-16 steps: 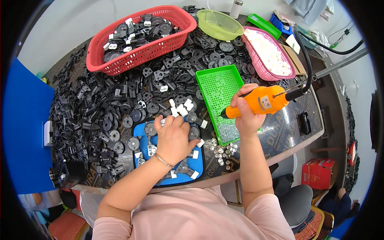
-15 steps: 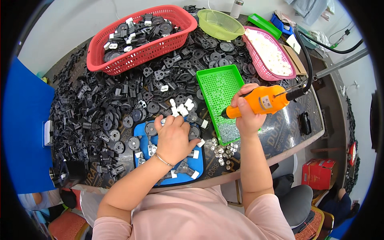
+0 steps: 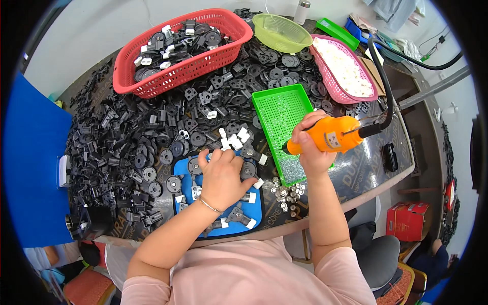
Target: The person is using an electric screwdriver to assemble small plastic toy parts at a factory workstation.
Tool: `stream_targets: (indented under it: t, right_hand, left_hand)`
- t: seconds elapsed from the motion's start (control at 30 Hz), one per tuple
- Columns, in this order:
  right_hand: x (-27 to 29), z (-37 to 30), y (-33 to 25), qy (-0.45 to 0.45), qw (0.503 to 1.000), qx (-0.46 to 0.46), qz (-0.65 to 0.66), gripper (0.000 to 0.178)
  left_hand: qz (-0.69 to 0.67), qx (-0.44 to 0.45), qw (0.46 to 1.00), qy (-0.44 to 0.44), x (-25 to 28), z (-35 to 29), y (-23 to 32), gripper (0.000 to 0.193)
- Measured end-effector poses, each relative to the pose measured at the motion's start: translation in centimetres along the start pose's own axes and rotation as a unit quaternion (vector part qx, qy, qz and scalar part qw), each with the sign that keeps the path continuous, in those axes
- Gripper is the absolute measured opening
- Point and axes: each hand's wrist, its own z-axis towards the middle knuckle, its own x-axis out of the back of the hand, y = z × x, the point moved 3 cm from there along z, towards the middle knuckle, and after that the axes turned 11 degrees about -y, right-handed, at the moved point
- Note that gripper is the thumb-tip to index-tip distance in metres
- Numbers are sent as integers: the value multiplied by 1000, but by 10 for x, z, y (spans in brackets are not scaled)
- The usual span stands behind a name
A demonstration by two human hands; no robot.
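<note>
My right hand (image 3: 316,147) is wrapped round an orange electric screwdriver (image 3: 333,134). Its dark tip points left over a green perforated tray (image 3: 262,109), where small silver screws (image 3: 292,170) lie heaped at the near end. Palm down over a blue mat (image 3: 249,213), my left hand (image 3: 221,175) has its thumb spread away from the fingers. Under and around it lie black caster parts with wheels (image 3: 247,170) and white end pieces; what its palm covers is hidden. One black bracket with a white end (image 3: 240,217) sits near the mat's front edge.
Black wheels and brackets (image 3: 122,137) cover the table's left and middle. A red basket (image 3: 183,68) of parts, a yellow-green basket (image 3: 279,33) and a pink basket (image 3: 338,91) of white pieces stand behind. Small metal pieces (image 3: 287,194) lie right of the mat. A black cable (image 3: 389,86) hangs at right.
The screwdriver's cable end has dipped slightly and the tool has shifted a little left relative to the tray. My left hand stays over the same parts. The whole view has shifted slightly.
</note>
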Motion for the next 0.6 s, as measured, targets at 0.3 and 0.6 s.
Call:
stream_targets:
  t: [0.3,0.6]
  right_hand:
    - [4,4,0,-6,1000,0,-18,20]
    - [9,12,-29,19,998,42,45,23]
  left_hand:
    - [-14,10,1000,-18,12,-9,-9,39]
    - [-13,-11,1000,0,0,2,-2,37]
